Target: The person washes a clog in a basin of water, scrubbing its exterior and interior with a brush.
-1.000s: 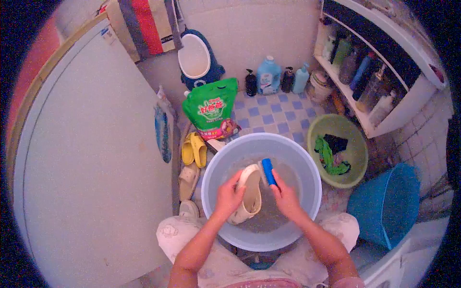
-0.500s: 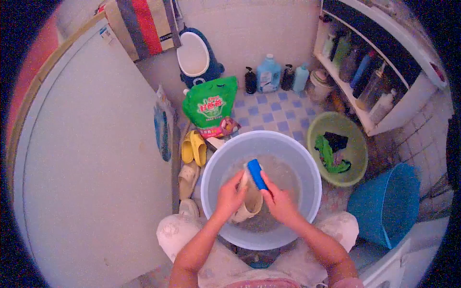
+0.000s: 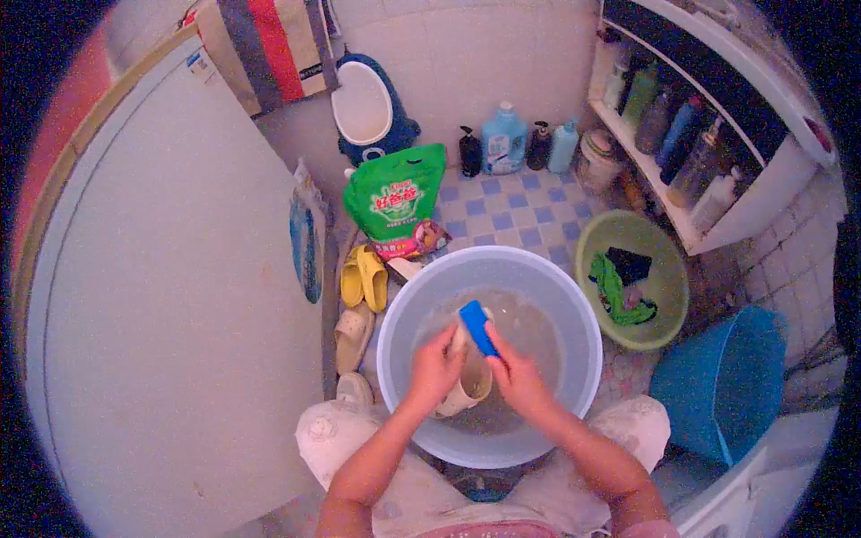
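"Under the left hand [image 3: 437, 363], what's pinched?"
"A pale beige clog [image 3: 462, 398], smooth, partly hidden, its curved opening showing just below the grip, within the basin [image 3: 581, 359]"
"And how does it point?"
"Long axis runs near to far, slightly slanted: toe on the near side of the grip, far end beyond it, where the blue brush [image 3: 477, 328] clasped in the right hand [image 3: 520, 377] overlaps it"

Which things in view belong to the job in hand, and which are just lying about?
In use, it seems:
beige shoe, in the left hand
blue brush, in the right hand
pale basin, under both hands

Apparently just lying about:
yellow slippers
green bag
green tub
blue bucket
large blue bottle
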Motion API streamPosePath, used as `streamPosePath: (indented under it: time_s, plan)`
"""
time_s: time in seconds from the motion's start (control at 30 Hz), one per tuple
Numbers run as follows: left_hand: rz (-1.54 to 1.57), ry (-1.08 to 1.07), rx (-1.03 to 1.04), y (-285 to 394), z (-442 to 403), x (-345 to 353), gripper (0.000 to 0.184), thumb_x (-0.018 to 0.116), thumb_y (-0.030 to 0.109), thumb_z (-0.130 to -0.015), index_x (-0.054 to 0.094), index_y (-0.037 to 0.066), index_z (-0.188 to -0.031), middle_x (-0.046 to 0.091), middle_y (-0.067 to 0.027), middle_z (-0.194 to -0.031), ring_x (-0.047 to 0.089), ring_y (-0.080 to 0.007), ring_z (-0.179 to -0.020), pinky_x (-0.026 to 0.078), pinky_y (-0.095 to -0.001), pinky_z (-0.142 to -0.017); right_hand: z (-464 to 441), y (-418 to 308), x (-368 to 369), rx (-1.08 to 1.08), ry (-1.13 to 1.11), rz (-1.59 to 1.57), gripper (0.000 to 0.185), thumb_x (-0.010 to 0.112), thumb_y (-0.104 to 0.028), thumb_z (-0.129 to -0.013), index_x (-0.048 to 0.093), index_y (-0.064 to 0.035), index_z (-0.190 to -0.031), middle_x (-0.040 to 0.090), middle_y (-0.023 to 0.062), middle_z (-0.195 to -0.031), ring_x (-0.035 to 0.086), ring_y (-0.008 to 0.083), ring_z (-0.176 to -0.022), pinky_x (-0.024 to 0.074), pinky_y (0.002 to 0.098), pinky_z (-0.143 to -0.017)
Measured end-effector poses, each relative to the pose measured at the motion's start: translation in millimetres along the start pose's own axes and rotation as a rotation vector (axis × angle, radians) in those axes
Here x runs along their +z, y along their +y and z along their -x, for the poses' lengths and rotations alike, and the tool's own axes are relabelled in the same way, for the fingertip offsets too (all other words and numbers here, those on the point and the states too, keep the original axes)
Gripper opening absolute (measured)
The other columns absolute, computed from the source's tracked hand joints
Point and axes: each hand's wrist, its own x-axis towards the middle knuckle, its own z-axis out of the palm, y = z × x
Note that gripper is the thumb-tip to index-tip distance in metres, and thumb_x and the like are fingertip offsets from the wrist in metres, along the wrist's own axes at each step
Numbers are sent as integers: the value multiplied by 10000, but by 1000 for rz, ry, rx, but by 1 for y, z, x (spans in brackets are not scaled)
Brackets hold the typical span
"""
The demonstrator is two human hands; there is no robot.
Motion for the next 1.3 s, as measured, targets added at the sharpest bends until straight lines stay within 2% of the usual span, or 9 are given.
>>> streamPosePath:
  time_s: [0.17, 0.4, 0.5, 0.57, 0.67, 0.8, 0.97, 1.23, 1.3]
  plan:
    - [76, 6, 62, -2, 1, -1, 514, 627, 87, -767, 507, 87, -1267, 616, -187, -1087, 626, -304, -949, 482, -345, -819, -12, 59, 4, 1, 226, 14, 522, 482, -259, -918, 305, -261, -1409, 624, 253, -941, 614, 431, -824, 479, 489, -720]
    - [277, -18, -47, -16, -3, 0, 515, 611, 31, -776, 492, 58, -1276, 610, -187, -1121, 611, -229, -1007, 471, -320, -863, -9, 29, -1, 32, 99, 79, 550, 489, -259, -910, 280, -232, -1419, 622, 242, -990, 615, 427, -817, 494, 480, -739]
    - [365, 15, 51, -18, -1, -10, 511, 573, -4, -793, 472, 50, -1291, 570, -180, -1187, 571, -213, -1077, 445, -307, -914, -23, 58, -21, 52, 237, 214, 541, 501, -235, -892, 323, -171, -1399, 632, 226, -971, 618, 421, -789, 490, 503, -738]
    - [407, -21, 79, -22, 1, -17, 518, 560, -19, -794, 465, 56, -1297, 552, -168, -1211, 551, -212, -1103, 429, -305, -936, -19, 57, -28, 356, 123, 463, 507, 561, -284, -867, 409, -190, -1342, 626, 202, -889, 621, 356, -843, 478, 454, -738]
    - [404, -62, 121, -21, 4, -20, 528, 538, -49, -790, 457, 62, -1300, 530, -145, -1238, 523, -212, -1137, 410, -305, -960, -14, 87, -6, 308, -27, 877, 475, 587, -313, -847, 469, -171, -1285, 639, 167, -871, 623, 353, -835, 485, 436, -726]
    - [383, -75, 160, -25, 0, -27, 520, 517, -76, -775, 468, 55, -1276, 527, -117, -1235, 515, -216, -1135, 408, -313, -957, -10, 76, -3, 217, -217, 802, 449, 595, -306, -841, 506, -125, -1242, 651, 152, -882, 632, 323, -843, 487, 419, -719]
    - [443, -66, 96, -38, -1, -18, 487, 518, -59, -779, 479, 49, -1252, 533, -108, -1208, 524, -212, -1115, 419, -314, -936, -3, 49, -47, 93, 35, 238, 480, 636, -337, -802, 539, -145, -1231, 653, 134, -790, 649, 290, -727, 503, 432, -672]
    - [243, -138, 64, -2, 8, -8, 358, 642, 99, -793, 564, 39, -1137, 613, -92, -1034, 585, -199, -996, 456, -309, -867, -4, 33, -52, -118, 7, 341, 523, 694, -421, -747, 553, -263, -1225, 663, 64, -764, 642, 236, -666, 502, 379, -622]
    - [13, -282, -17, 3, 7, -9, 331, 652, 135, -796, 588, 32, -1103, 647, -83, -953, 616, -199, -922, 476, -317, -831, -6, 16, -48, -129, 3, 291, 510, 687, -438, -747, 562, -275, -1214, 663, 59, -757, 641, 240, -662, 501, 380, -625]
